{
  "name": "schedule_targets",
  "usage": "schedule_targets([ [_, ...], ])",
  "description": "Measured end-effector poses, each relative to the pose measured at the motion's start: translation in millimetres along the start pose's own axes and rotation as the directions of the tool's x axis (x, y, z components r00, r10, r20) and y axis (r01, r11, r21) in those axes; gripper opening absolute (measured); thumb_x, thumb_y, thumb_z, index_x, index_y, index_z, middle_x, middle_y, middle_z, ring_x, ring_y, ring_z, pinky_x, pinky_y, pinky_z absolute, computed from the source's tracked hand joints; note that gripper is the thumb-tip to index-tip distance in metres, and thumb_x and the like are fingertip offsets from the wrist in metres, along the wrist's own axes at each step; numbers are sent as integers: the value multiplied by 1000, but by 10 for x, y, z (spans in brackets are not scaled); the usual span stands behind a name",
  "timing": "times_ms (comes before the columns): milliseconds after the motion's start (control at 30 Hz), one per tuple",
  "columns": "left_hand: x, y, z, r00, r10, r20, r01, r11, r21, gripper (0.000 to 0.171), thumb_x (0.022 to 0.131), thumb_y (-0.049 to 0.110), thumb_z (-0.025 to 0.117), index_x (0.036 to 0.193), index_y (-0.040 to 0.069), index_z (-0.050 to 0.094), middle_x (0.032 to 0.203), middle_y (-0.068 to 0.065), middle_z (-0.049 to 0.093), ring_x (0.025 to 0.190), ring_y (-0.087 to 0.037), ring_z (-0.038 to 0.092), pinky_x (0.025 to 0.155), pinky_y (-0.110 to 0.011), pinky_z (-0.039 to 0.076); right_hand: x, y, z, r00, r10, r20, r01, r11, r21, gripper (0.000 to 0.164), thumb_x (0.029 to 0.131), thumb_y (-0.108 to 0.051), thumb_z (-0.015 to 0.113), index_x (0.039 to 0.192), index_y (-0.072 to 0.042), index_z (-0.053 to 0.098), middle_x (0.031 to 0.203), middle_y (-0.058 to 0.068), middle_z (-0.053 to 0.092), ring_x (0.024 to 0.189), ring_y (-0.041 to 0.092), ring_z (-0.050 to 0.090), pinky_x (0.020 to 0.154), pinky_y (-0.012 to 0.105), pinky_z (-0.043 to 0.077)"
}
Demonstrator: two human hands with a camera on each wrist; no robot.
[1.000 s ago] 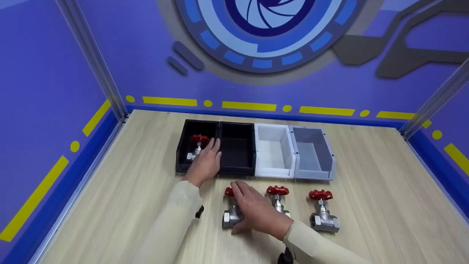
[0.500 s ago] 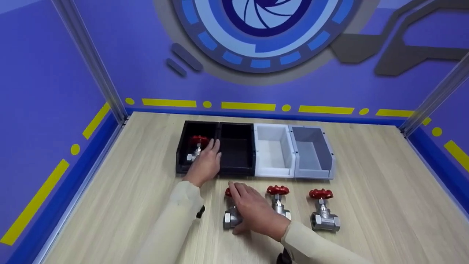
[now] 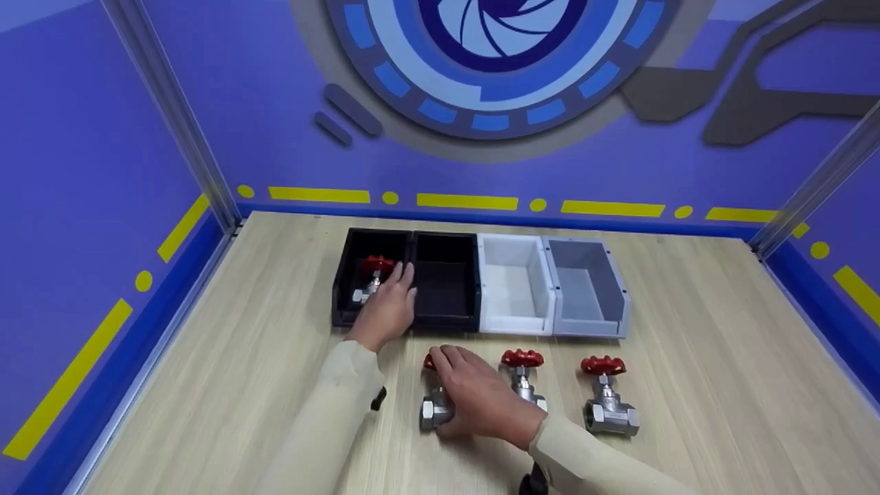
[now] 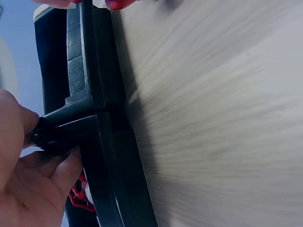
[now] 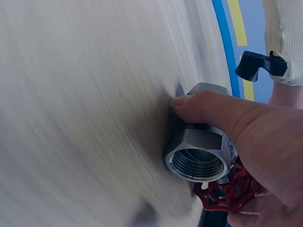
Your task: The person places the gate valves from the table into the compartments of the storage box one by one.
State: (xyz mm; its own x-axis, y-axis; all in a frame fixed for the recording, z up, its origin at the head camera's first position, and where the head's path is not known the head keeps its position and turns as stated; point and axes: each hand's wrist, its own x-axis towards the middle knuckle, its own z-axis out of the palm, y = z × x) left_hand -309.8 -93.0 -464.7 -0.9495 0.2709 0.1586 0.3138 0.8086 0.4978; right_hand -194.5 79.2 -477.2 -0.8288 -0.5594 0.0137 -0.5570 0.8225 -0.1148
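Note:
My left hand [image 3: 385, 309] pinches the partition between two black bins, thumb on one side and fingers on the other. In the left wrist view, the hand wraps the top of that black bin wall [image 4: 71, 125]. Inside the leftmost black bin lies a valve with a red handwheel [image 3: 378, 264], partly covered by the hand. On the table, my right hand [image 3: 485, 399] grips another metal valve [image 3: 434, 409]. The right wrist view shows my thumb across the valve's body and fingers by its red handwheel [image 5: 227, 191]; its threaded opening [image 5: 196, 163] faces the camera.
Just right of the held valve stands a second valve [image 3: 523, 375], partly behind the right hand. A third valve [image 3: 608, 405] is farther right. A white bin [image 3: 517, 326] and a grey bin [image 3: 590, 328] continue the row. Blue panels [image 3: 481, 172] enclose the wooden table [image 3: 701, 344].
Both hands keep nearly the same place and grip. The right fingers have drawn slightly closer around the valve. The view has shifted a little.

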Motion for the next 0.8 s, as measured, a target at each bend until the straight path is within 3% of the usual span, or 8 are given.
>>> schedule_targets([
  [167, 8, -4, 6, 1000, -14, 11, 14, 1000, 5, 51, 102, 21, 44, 150, 6, 35, 156, -20, 31, 132, -36, 47, 106, -45, 43, -3, 13, -11, 1000, -10, -13, 10, 1000, 6, 113, 56, -49, 87, 144, -4, 34, 135, 13, 50, 128, 30, 49, 111, 41, 39],
  [500, 11, -3, 16, 999, -32, 18, 32, 999, 2, 51, 102, 21, 45, 150, 7, 35, 156, -19, 31, 134, -34, 46, 109, -44, 40, 29, 82, -84, 990, -63, -124, 61, 998, -20, 108, 55, -47, 88, 138, 0, 38, 129, 14, 53, 120, 29, 53, 107, 39, 42],
  [800, -5, 14, 6, 999, -28, 17, 28, 1000, 8, 51, 102, 22, 44, 150, 7, 34, 157, -19, 30, 132, -35, 48, 105, -44, 44, 38, 113, -197, 994, -36, -102, 37, 999, 9, 114, 59, -48, 86, 147, 0, 32, 141, 18, 47, 132, 32, 45, 114, 45, 34],
])
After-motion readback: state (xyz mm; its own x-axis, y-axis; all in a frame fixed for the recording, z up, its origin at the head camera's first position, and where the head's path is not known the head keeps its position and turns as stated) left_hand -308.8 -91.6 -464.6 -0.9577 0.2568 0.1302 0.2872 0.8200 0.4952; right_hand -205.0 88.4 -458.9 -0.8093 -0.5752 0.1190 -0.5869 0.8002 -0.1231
